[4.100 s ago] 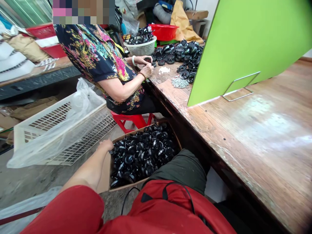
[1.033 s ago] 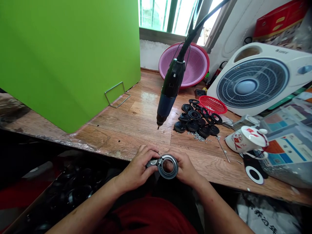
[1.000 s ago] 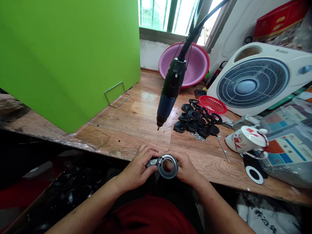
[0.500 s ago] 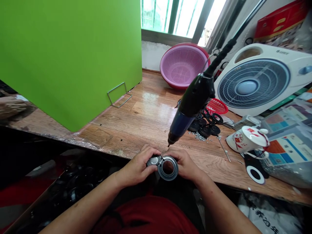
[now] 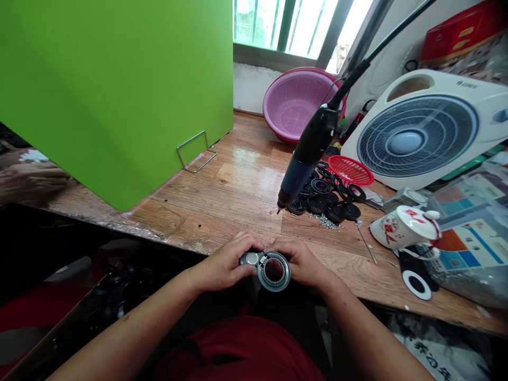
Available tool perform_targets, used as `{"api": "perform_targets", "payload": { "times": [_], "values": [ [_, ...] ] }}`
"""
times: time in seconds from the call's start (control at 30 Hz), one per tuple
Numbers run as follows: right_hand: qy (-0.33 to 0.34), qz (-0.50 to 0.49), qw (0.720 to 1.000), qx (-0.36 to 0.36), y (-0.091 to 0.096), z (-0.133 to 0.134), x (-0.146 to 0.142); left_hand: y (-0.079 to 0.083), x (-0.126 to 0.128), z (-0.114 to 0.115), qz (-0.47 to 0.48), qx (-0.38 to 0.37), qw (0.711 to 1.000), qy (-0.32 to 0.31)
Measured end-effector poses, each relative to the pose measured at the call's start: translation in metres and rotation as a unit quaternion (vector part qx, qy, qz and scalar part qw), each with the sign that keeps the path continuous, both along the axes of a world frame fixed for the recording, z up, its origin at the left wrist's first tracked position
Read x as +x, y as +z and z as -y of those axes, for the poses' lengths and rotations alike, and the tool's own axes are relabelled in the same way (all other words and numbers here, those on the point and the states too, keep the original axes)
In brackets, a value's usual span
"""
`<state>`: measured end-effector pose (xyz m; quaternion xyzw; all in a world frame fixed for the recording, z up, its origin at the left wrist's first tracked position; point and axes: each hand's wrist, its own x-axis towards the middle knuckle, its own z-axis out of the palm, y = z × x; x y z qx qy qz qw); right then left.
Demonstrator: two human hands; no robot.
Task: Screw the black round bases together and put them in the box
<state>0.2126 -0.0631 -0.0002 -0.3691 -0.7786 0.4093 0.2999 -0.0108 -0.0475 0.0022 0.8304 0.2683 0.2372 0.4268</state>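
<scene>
Between my hands, at the table's front edge, is a dark grey plastic part [image 5: 273,286] with a toothed ring at its right and a smaller rounded end at its left. My left hand [image 5: 230,264] pinches the rounded end between thumb and fingers. Around the ring's right side curls my right hand [image 5: 299,263], its fingertips partly hidden behind the ring. Just beyond my hands hangs a black and blue electric screwdriver [image 5: 304,153], tilted, its bit pointing down above the table and apart from the part.
Black round parts [image 5: 317,203] and tiny screws [image 5: 326,222] lie right of the screwdriver, near a red basket [image 5: 351,170]. A lidded mug [image 5: 391,228] and a box fan [image 5: 367,159] stand further right. A green panel [image 5: 119,106] fills the left; another person's hand [image 5: 34,180] shows beyond it.
The screwdriver has swung up and away from my hands, its tip now further from the part. Both hands keep their hold on the grey part. The other person's hand has shifted right.
</scene>
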Motion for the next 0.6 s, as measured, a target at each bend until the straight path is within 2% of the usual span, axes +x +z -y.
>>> {"api": "perform_targets", "payload": {
  "times": [0.1,0.23,0.47,0.6],
  "values": [
    [-0.007,-0.006,1.000,0.011,-0.0007,-0.0026,-0.0013,0.0001,0.0003,-0.0003,-0.002,0.002,1.000,0.003],
    [0.003,-0.026,0.999,-0.022,0.0001,-0.0018,0.0011,-0.0019,-0.0003,0.0000,0.011,0.007,1.000,0.010],
    [-0.028,-0.034,0.999,-0.021,-0.0001,0.0049,-0.0002,-0.0027,0.0001,0.0002,0.032,0.007,0.999,0.013],
    [-0.017,-0.017,0.999,-0.041,0.0021,0.0050,-0.0017,-0.0012,0.0003,0.0019,0.030,0.008,0.999,0.019]
  ]
}}
